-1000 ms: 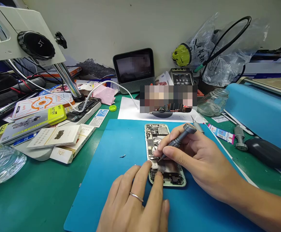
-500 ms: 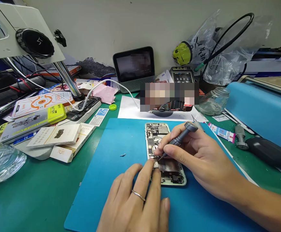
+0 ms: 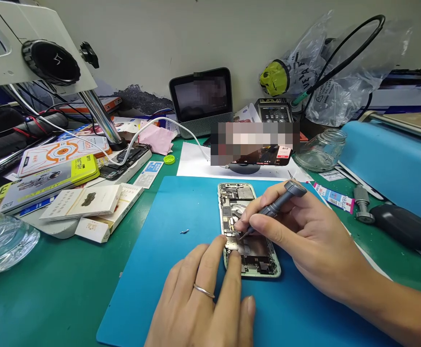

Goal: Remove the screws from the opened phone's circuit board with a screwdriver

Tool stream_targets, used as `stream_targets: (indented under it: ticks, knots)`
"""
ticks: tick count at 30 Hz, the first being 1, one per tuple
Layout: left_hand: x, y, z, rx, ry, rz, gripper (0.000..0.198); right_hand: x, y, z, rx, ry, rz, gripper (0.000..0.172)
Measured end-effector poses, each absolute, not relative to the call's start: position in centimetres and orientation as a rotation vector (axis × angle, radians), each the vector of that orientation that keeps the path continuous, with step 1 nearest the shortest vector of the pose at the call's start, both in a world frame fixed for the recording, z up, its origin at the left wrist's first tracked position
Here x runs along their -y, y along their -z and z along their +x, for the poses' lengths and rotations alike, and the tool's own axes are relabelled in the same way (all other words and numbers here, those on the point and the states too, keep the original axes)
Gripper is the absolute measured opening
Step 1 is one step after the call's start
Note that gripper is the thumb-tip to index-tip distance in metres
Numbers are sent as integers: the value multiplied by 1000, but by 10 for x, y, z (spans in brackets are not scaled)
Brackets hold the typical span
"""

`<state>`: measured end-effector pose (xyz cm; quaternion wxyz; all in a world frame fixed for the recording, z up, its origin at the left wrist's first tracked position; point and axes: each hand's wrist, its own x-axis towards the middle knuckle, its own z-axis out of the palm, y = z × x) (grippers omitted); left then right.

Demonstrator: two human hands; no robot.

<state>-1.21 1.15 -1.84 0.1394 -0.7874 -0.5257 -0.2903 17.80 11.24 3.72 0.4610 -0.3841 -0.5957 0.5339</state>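
An opened smartphone [image 3: 257,248] lies face up on the blue mat [image 3: 141,279], its inner boards and metal plates showing. My left hand [image 3: 203,303], with a ring on one finger, reaches in from the front, fingers extended and two fingertips resting on the phone's left edge and lower part. A small grey precision screwdriver [image 3: 280,197] is pinched in my right hand [image 3: 307,236]. It slants, with its tip down at the middle of the phone; whether the tip touches a screw is too small to tell. Left of the phone, a tiny metal piece [image 3: 184,232] lies on the mat.
Left are cigarette packs [image 3: 83,200], a yellow battery box [image 3: 47,180] and a microscope stand [image 3: 101,118]. Behind the mat stand a small display [image 3: 201,96] and a partly blurred phone [image 3: 264,156]. Right are a glass jar [image 3: 322,152], another screwdriver [image 3: 362,205] and a black blower [image 3: 401,226].
My right hand and the screwdriver have shifted slightly right, the tip staying over the phone's middle. One left fingertip has drawn back a little to the phone's left edge.
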Motion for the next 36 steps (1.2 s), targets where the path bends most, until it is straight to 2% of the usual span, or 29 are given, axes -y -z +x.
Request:
stream_targets:
  ticks: [14,21,29,36]
  knots:
    - [-11,16,-8,1547,827,-2269,40,-114,-37,178,1496,-1421,-954,34]
    - [-10,19,-6,1611,900,-2227,32,-113,-37,178,1531,-1384,-960,31]
    - [-11,22,-5,1611,977,-2218,31,-112,-36,178,1487,-1436,-933,30]
    - [-10,15,-6,1620,1107,-2230,22,-110,-33,182,1527,-1321,-938,32]
